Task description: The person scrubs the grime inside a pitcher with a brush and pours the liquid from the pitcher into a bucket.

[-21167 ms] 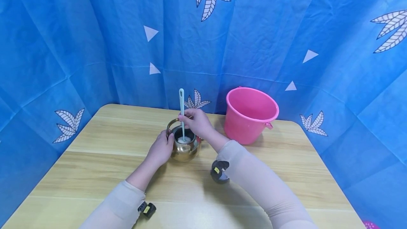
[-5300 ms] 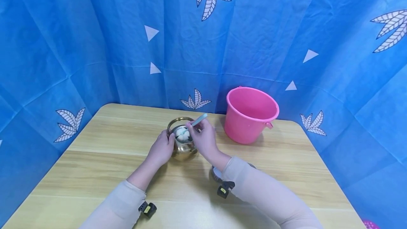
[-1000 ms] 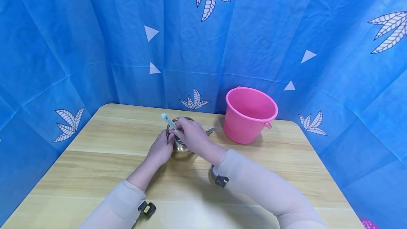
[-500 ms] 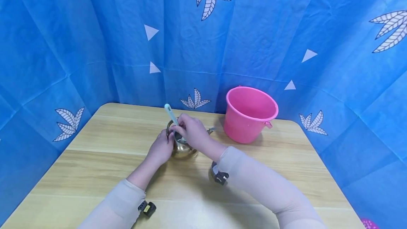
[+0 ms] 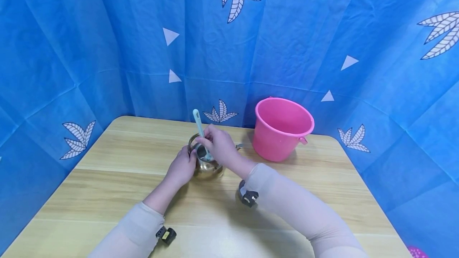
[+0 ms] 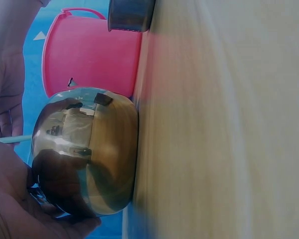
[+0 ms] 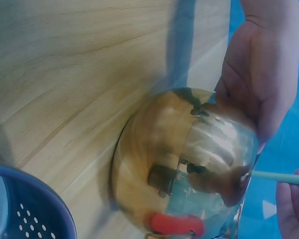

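A round, shiny brass kettle (image 5: 206,173) with a hoop handle and a spout stands on the table, its mouth facing up. My left hand (image 5: 181,167) holds it at the left side, by the base of the hoop handle. With thumb and fingers, my right hand (image 5: 220,146) pinches the pale blue handle of a long-handled cleaning brush (image 5: 198,122). The brush leans slightly left, its lower end down inside the kettle mouth, where the head is hidden. In the right wrist view, the brush handle (image 7: 279,177) runs from the kettle mouth to the right fingertips.
A pink bucket (image 5: 274,144) stands at the back right of the wooden table (image 5: 118,194). A dark round strainer (image 7: 35,209) with small holes sits in front of the kettle's right side, partly behind the right forearm in the head view. Blue curtain (image 5: 222,59) surrounds the table.
Over the last second the brush has swung from a left tilt to more upright, and my right hand has risen slightly. Earlier its white head showed at the mouth. Left hand and kettle stay put.
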Available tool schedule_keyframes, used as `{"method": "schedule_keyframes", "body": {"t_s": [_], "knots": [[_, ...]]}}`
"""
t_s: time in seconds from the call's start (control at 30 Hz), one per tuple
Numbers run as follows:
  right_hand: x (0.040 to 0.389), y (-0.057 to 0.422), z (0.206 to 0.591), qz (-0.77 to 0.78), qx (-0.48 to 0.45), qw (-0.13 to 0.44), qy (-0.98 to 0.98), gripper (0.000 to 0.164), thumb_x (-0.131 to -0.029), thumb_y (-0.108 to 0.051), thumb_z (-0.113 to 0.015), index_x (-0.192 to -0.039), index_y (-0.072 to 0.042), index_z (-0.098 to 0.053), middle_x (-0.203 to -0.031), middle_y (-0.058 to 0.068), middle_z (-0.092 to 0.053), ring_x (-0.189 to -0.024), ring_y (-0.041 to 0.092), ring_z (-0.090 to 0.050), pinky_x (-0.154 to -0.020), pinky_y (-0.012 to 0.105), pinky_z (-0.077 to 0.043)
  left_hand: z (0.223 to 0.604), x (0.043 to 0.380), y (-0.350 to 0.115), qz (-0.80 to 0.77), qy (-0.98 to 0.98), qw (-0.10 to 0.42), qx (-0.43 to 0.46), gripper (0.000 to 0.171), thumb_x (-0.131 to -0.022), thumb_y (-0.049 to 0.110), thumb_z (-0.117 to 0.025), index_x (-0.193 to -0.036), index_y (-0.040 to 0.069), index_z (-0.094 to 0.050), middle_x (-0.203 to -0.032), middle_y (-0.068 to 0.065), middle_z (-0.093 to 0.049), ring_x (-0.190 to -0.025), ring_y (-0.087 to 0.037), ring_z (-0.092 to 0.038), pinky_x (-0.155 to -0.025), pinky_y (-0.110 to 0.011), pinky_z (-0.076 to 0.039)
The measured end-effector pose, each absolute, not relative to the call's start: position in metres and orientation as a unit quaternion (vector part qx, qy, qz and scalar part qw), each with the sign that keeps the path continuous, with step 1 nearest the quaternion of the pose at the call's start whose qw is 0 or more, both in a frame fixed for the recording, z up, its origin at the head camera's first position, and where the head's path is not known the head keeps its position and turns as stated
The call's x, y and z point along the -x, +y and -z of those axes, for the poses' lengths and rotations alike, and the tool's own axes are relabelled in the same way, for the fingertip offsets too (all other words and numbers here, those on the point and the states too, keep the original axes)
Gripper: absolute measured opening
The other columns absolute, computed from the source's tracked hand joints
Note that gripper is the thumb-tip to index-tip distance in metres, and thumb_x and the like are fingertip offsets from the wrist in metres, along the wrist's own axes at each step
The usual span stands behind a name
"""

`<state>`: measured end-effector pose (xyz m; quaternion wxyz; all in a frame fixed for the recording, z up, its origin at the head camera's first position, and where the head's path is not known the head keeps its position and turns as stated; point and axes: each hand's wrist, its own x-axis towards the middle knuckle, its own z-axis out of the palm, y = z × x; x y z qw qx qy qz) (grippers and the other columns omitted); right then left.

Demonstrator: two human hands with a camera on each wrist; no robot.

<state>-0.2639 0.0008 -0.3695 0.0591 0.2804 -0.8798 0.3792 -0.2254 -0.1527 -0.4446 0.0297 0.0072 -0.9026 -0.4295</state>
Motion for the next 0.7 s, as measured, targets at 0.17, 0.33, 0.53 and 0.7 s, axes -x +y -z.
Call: {"method": "schedule_keyframes", "body": {"t_s": [0.17,0.33,0.53,0.7], "knots": [[0.2661,0.0026,0.3703,-0.396,-0.264,0.059,-0.878,0.022,-0.095,-0.030,-0.069,-0.093,-0.010,-0.060,-0.079,-0.002,-0.069,-0.072,0.010,-0.062,-0.063,0.025,-0.051,0.4445,0.2254,-0.1518,0.428,-0.903,0.031,-0.010,0.059,-0.108,0.032,-0.030,-0.144,-0.015,-0.033,-0.140,-0.036,-0.046,-0.131,-0.051,-0.045,-0.108,-0.061,-0.038],[0.2678,0.0034,0.3707,-0.413,-0.243,0.054,-0.876,0.023,-0.095,-0.030,-0.070,-0.092,-0.010,-0.059,-0.081,-0.001,-0.068,-0.073,0.011,-0.061,-0.062,0.026,-0.051,0.4442,0.2252,-0.1513,0.425,-0.905,0.029,-0.013,0.059,-0.108,0.031,-0.031,-0.145,-0.014,-0.032,-0.141,-0.036,-0.045,-0.132,-0.050,-0.044,-0.109,-0.061,-0.036],[0.2692,0.0043,0.3706,-0.440,-0.226,0.044,-0.868,0.023,-0.095,-0.029,-0.070,-0.092,-0.010,-0.059,-0.080,-0.001,-0.066,-0.073,0.012,-0.060,-0.061,0.025,-0.050,0.4435,0.2255,-0.1511,0.420,-0.907,0.029,-0.017,0.058,-0.108,0.031,-0.030,-0.145,-0.014,-0.033,-0.142,-0.036,-0.045,-0.133,-0.050,-0.043,-0.110,-0.060,-0.036],[0.2719,0.0044,0.3730,-0.455,-0.219,0.047,-0.862,0.023,-0.094,-0.029,-0.071,-0.091,-0.008,-0.060,-0.077,-0.001,-0.066,-0.070,0.010,-0.060,-0.059,0.024,-0.050,0.4434,0.2251,-0.1505,0.419,-0.907,0.038,-0.011,0.055,-0.108,0.029,-0.031,-0.143,-0.013,-0.036,-0.139,-0.035,-0.048,-0.133,-0.048,-0.045,-0.110,-0.058,-0.037]]}}
